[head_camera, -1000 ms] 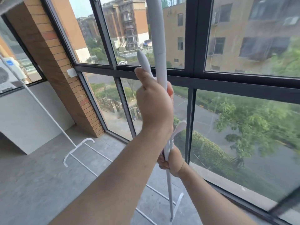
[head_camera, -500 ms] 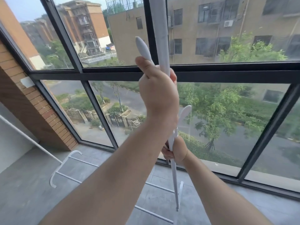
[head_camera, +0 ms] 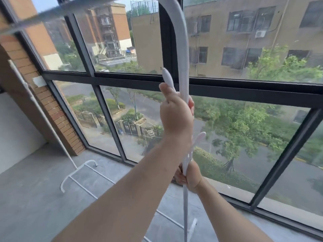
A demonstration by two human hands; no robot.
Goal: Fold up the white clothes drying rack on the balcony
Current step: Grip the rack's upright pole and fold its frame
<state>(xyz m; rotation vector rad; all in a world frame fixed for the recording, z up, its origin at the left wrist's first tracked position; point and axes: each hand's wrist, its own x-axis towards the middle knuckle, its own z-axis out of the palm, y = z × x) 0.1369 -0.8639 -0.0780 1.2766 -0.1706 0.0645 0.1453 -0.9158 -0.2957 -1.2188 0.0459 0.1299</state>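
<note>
The white clothes drying rack stands on the balcony floor by the window. Its near upright pole [head_camera: 183,55] rises through the middle of the view and curves left at the top. My left hand [head_camera: 176,117] is closed around this pole high up, thumb against a small white folding arm [head_camera: 167,76]. My right hand [head_camera: 189,178] grips the same pole lower down, just under a second small arm [head_camera: 199,137]. The rack's far upright [head_camera: 35,103] slants down at the left to a curved base foot [head_camera: 79,169].
Black-framed windows [head_camera: 244,90] run close behind the rack. A brick pillar [head_camera: 57,112] and a white wall [head_camera: 15,130] stand at the left. Thin white base rails [head_camera: 167,217] cross the grey tiled floor [head_camera: 35,203] below my arms.
Both hands keep their grip on the pole. The view has swung right along the windows and the hands sit slightly lower in it; the far upright now leans in from the left.
</note>
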